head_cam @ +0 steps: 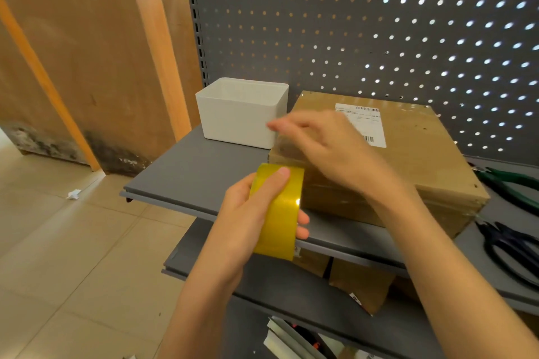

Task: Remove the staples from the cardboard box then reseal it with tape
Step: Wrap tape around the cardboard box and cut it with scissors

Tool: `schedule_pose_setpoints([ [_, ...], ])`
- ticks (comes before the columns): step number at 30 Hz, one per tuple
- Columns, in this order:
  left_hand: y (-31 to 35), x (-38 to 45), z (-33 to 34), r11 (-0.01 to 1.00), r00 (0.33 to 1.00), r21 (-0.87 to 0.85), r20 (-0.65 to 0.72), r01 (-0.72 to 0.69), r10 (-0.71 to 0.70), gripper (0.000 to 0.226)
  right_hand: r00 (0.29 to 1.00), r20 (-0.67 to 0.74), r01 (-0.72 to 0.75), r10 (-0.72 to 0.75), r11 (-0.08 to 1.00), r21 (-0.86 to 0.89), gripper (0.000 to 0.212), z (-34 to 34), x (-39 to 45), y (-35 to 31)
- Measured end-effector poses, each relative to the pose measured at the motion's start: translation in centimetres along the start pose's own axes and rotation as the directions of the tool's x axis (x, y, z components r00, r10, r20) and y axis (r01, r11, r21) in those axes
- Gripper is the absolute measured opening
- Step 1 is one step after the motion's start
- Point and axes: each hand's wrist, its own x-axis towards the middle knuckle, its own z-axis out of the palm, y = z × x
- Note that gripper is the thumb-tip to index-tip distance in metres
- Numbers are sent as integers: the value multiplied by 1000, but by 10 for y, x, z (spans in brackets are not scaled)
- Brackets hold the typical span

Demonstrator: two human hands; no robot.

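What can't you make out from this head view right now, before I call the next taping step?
- Right hand: fingertips motion-blurred; whether they pinch tape is unclear.
- Cardboard box: near-left top seam hidden by that hand; staples too small to tell.
- Shipping label: print too small.
- Scissors, pliers: cut off by the right edge.

Glossy yellow tape roll [278, 210]; matt brown cardboard box [414, 166]; smooth white plastic bin [233, 119]; matt grey metal shelf [186, 172].

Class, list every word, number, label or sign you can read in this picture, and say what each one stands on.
White shipping label on top of the cardboard box: barcodes and lines of print, all too small and blurred to read.
Small white tag on a box on the lower shelf: a dark mark, unreadable.
No other text can be read.
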Motion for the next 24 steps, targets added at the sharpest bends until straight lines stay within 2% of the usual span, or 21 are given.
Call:
schedule_pose_setpoints([
  [2, -3, 1, 1, 1000, 1000, -21, -19, 7, -8, 49, 981, 191, 1, 19, 995, -102, 36, 3, -11, 3],
  [6, -8, 1, 4, 999, 999, -39, -52, -17, 15, 54, 948, 305, -43, 89, 987, -155, 43, 2, -13, 8],
  [15, -20, -9, 6, 992, 988, -11, -96, -123, 121, 41, 922, 367, -60, 122, 983, -176, 46, 1, -10, 12],
  [24, -12, -6, 5, 999, 993, 17, -108, -40, 41, 45, 922, 361, -68, 141, 976, -208, 46, 3, -7, 10],
])
